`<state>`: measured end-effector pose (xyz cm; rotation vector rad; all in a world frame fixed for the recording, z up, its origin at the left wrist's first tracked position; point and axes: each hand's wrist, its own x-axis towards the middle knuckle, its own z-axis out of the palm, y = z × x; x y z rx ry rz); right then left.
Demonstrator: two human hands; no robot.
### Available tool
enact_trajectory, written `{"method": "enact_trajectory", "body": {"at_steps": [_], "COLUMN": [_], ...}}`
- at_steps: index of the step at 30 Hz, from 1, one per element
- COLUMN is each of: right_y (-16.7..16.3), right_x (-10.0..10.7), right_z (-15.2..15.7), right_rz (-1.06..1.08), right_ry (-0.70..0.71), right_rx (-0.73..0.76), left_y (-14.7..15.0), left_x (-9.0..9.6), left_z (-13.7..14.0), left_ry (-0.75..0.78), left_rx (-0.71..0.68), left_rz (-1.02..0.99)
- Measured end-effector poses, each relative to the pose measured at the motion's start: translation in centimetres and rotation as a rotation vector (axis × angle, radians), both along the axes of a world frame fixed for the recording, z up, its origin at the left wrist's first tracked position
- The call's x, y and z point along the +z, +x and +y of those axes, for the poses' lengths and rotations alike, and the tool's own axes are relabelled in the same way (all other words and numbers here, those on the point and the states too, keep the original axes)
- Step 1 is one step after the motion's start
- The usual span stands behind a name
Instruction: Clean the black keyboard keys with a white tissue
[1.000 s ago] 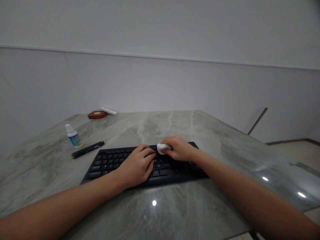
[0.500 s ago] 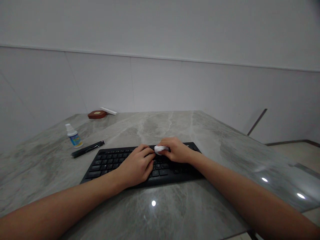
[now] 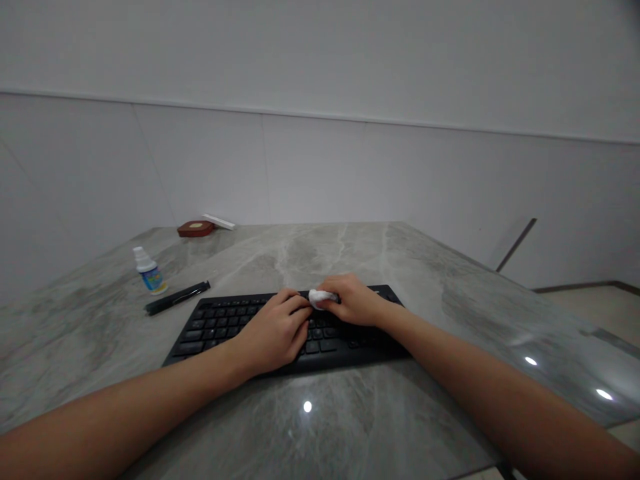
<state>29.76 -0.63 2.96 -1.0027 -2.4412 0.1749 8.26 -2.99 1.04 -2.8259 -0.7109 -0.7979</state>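
Observation:
A black keyboard (image 3: 220, 328) lies on the marble-patterned table in front of me. My left hand (image 3: 274, 333) lies over its middle, palm down, fingers slightly bent and apart, holding nothing that I can see. In my right hand (image 3: 353, 301) a small white wad (image 3: 317, 298) is pinched between thumb and fingers, over the keyboard's upper right part. Whether the wad is tissue or cotton I cannot tell. The left fingertips come right up to the wad. Both hands cover many of the keys.
Left of the keyboard are a black pen-like tool (image 3: 177, 298) and a white spray bottle (image 3: 150, 272) with a blue and yellow label. At the table's back edge sit a reddish-brown case (image 3: 195, 229) and a thin white bar (image 3: 219, 221). A pale wall (image 3: 320, 167) stands behind.

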Motion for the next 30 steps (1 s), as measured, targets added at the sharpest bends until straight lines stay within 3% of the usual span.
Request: {"method": "enact_trajectory", "body": {"at_steps": [8,17,22,30], "right_y": [-0.4,-0.4,-0.5,0.2], "right_x": [-0.5,-0.6,-0.7,0.0], "right_z": [0.1,0.1,0.1,0.2], "right_rz": [-0.049,0.001,-0.030,-0.046], "right_ry": [0.070,0.034,0.066,0.024], "right_rx": [-0.086,-0.009,-0.098,-0.001], "left_y": [0.0,-0.1,-0.1,0.0], "left_x": [-0.3,-0.1,-0.2,-0.2], "left_z": [0.1,0.0,0.0,0.1], "left_ry": [-0.014,-0.015,-0.002,-0.011], "left_rx": [0.013,0.005,0.013,0.018], "left_rz": [0.014,0.007,0.011,0.016]}}
